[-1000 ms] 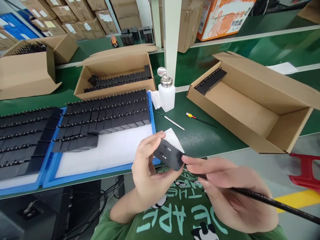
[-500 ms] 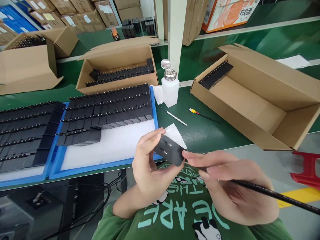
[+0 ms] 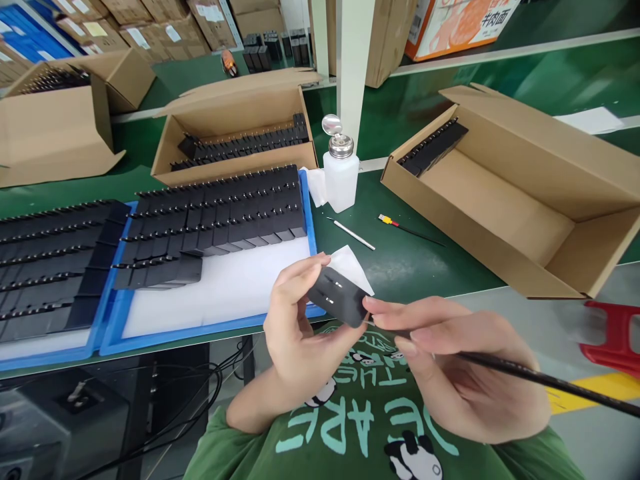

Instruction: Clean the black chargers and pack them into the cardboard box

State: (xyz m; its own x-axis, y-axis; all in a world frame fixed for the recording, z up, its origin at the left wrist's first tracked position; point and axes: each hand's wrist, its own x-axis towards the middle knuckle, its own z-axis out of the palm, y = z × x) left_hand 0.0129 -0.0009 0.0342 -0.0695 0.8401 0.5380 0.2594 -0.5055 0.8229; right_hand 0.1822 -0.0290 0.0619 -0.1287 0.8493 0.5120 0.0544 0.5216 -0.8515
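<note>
Factory assembly bench, cardboard cartons (image 3: 505, 193), parts trays (image 3: 210, 293)

The left hand (image 3: 295, 333) covers the near-left end of the black part (image 3: 337, 298), and the right hand's (image 3: 465, 373) fingertips hide its near-right corner. The tip of the black rod (image 3: 550, 381) is hidden under the right fingers; its other end runs off the right edge. The left tray (image 3: 30, 357) is cut by the left edge, as is the far-left carton (image 3: 55, 133). The red object (image 3: 617, 333) at the right edge is blurred and only partly in frame. Labels on the far stacked boxes (image 3: 165, 30) are too small to read. The white paper (image 3: 350, 267) is partly hidden behind the part.
</note>
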